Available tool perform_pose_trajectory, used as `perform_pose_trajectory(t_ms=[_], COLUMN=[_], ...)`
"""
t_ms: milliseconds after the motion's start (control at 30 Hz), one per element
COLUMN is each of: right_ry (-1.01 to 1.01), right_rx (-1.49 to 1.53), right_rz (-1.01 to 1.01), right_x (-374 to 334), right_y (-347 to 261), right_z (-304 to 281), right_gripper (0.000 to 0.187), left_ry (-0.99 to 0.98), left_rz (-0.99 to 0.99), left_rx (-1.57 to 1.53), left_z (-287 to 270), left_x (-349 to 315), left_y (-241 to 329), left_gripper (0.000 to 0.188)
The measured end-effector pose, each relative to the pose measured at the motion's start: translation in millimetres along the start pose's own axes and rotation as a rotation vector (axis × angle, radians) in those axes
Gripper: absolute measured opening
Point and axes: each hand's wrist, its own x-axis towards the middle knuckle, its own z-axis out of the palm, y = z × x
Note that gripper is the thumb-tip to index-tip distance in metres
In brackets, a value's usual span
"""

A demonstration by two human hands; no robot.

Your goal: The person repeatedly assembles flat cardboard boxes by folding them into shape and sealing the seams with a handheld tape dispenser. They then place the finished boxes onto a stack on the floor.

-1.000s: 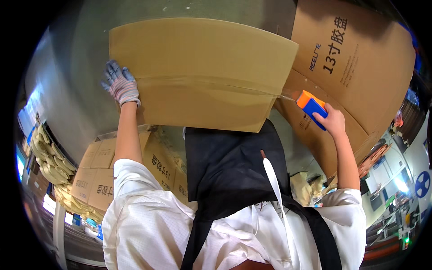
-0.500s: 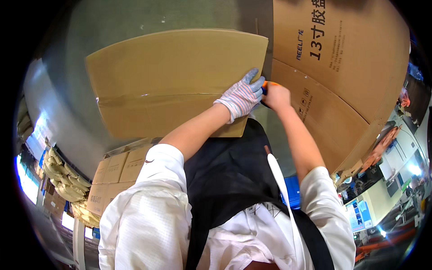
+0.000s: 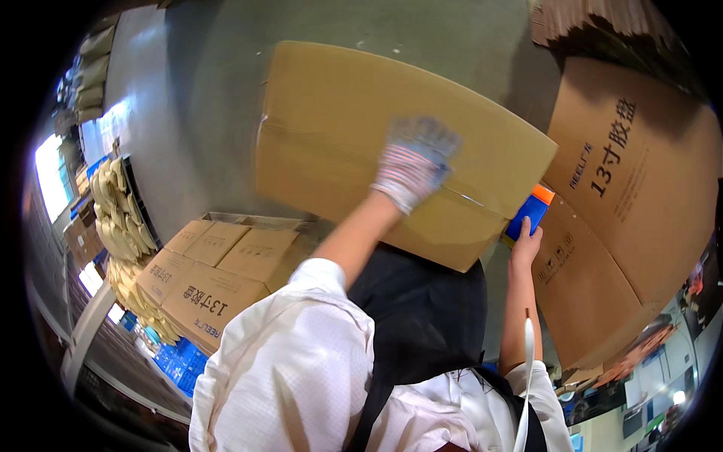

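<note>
A plain brown cardboard carton (image 3: 339,98) stands in front of me, a seam running across its top. Shiny clear tape (image 3: 468,199) shows at the seam's right end. My left hand (image 3: 416,162), in a striped grey-palmed glove, is over the middle of that top; its fingers are stretched out and blurred, holding nothing. Whether it touches the carton, I cannot tell. Bare and closed, my right hand (image 3: 526,242) grips a blue and orange tape dispenser (image 3: 533,211) beside the carton's right end.
On the right stands a large printed carton (image 3: 602,218), with ragged stacked cardboard (image 3: 602,22) beyond it. Several printed cartons (image 3: 218,279) are stacked at the lower left, near a blue crate (image 3: 181,365) and pale sacks (image 3: 117,211). Grey floor (image 3: 218,113) lies behind.
My left hand has shifted from the carton's right edge toward its middle. My right hand has moved down and right, bringing the dispenser into fuller sight. The whole view has turned.
</note>
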Motion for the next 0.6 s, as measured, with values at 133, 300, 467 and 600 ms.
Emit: perform_pose_trajectory(t_ms=[133,300,467,600], right_ry=[-0.112,-0.258,-0.151,-0.303], right_rx=[0.016,0.424,0.151,-0.019], right_rz=[-0.054,0.068,-0.150,-0.417], right_x=[1.0,-38.4,-113.5,-230.1], right_y=[5.2,-40.8,-107.8,-222.9], right_z=[46.7,81.5,107.7,189.9], right_gripper=[0.034,0.027,0.025,0.042], left_ry=[0.445,0.313,0.319,0.929], left_rz=[-0.626,-1.185,-1.165,-1.280], left_rx=[0.414,-0.238,-0.474,-0.999], left_z=[-1.3,-51.7,-63.9,-83.0], left_x=[-64.7,-91.0,-192.8,-389.1], left_y=[-209.8,-346.9,-436.4,-539.8], left_gripper=[0.053,0.052,0.039,0.046])
